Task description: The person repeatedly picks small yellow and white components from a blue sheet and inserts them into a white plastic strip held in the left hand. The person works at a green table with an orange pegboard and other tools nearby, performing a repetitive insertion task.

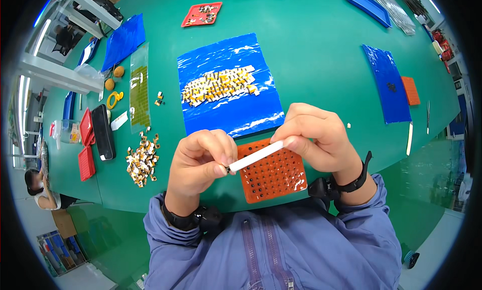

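Over the orange perforated tray (299, 177), my right hand (321, 137) grips a short white stick (258, 155) between thumb and fingers. At the stick's left end, my left hand (201, 157) pinches a small dark piece (228, 169), too small to make out fully; it touches or nearly touches the stick's tip. Rows of small black dots, pieces or holes, cover the tray. Just beyond, a blue sheet (226, 120) bears a dense patch of small white-and-gold parts (221, 85). More such parts lie in a loose heap (142, 159) left of my left hand.
To the left are a black case (103, 132), red trays (86, 163), yellow-handled scissors (115, 99) and a clear strip with olive squares (140, 89). A red tray of parts (202, 14) stands far off. At right lie another blue sheet (386, 84) and tweezers (428, 117).
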